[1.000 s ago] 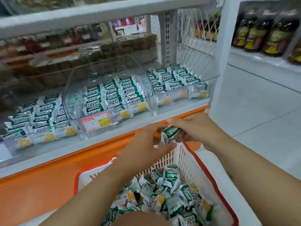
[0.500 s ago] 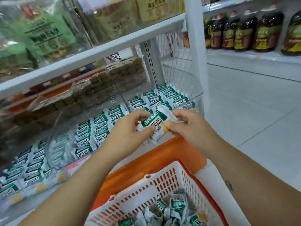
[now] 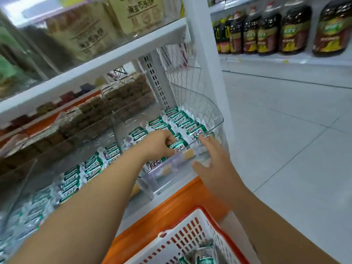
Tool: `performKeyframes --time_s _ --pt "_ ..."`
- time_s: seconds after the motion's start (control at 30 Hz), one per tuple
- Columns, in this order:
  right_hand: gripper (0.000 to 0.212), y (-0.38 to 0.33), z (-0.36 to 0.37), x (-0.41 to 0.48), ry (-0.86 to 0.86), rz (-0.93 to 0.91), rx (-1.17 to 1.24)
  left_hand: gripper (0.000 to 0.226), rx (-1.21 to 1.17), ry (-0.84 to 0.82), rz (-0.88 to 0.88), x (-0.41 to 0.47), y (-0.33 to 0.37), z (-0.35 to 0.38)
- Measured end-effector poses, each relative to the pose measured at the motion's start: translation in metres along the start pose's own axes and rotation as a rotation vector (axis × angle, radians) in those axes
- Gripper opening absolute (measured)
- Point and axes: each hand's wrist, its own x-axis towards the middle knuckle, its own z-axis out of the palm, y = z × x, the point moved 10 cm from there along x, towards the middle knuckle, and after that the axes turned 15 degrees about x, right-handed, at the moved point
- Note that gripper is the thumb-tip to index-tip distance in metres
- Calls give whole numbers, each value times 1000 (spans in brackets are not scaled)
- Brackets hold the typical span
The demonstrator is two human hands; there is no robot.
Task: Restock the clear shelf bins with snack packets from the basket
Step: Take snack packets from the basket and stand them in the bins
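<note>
A shop aisle with a pale tiled floor (image 3: 285,130) runs along white shelving. On the shelf, the rightmost clear bin (image 3: 217,111) holds rows of green-and-white packets, and the left hand (image 3: 160,143) reaches in over its front wall, fingers curled down around one snack packet (image 3: 176,147) at the front row. The right hand (image 3: 215,164) is just beside it at the bin's front right corner, fingers spread and straight, gripping nothing; whether its fingertips touch the clear wall cannot be told. The next bin (image 3: 91,164) to the left is filled with the same packets. Below the shelf's orange edge (image 3: 171,206) sits a white basket (image 3: 190,231) with a red rim, with more packets (image 3: 202,256) lying inside it. Brown wrapped blocks (image 3: 123,96) are stacked behind the bins, paper bags (image 3: 141,14) stand on the shelf above, and dark bottles (image 3: 266,31) line a shelf across the aisle.
</note>
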Motion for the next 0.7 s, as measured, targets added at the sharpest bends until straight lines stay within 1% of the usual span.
performKeyframes --time_s 0.03,0.1,0.2,0.33,0.4,0.47,0.53,0.57,0.63,0.7 --pt "63 0 0 0 -6 -14 -22 13 11 -8 19 3 3 4" --pt "62 1 0 -1 -18 -26 -30 14 28 -14 31 8 7 10" --pt "64 4 0 -1 -33 -13 -31 11 24 -6 32 12 7 14" --pt "62 3 -4 -7 7 -34 -14 34 -50 8 6 -4 1 0" --pt "56 4 -5 -14 47 -38 -57 36 -82 126 -20 -24 -2 -21" --pt "44 9 0 -24 43 -18 -108 28 -155 352 -55 -59 -5 -45" --pt "32 20 12 -37 -31 28 -149 20 -243 597 -78 -108 -10 -55" --pt "28 27 22 -43 -87 59 -167 18 -271 685 -82 -133 -12 -52" --pt "25 46 46 -59 -208 134 -236 15 -298 762 -96 -175 -19 -26" --pt "26 72 70 -77 -325 202 -333 13 -315 746 -135 -204 -30 17"
